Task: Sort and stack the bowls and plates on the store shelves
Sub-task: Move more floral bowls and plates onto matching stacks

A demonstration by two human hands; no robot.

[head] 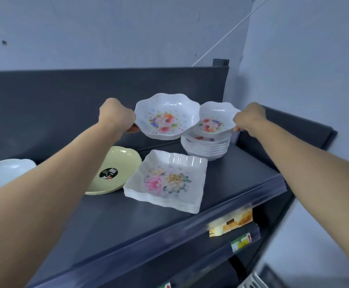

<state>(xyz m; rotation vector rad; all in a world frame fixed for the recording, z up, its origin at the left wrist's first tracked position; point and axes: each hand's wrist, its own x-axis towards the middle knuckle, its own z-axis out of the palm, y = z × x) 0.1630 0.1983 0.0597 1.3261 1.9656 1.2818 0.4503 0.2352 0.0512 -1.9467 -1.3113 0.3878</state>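
Dark grey shelf (127, 215), pale blue wall (107, 28) behind.

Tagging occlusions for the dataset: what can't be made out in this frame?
All head view.
- Shelf tags: motion-blurred, text unreadable.
- White dish: cut by left edge, covered by left forearm.
- Yellow plate: partly behind the same forearm; label too small.
- Left hand: most fingers hidden behind the large bowl.
- Bowl stack: top hidden by the small bowl in the right hand.
- Lower shelves: blurred, cut by bottom edge.
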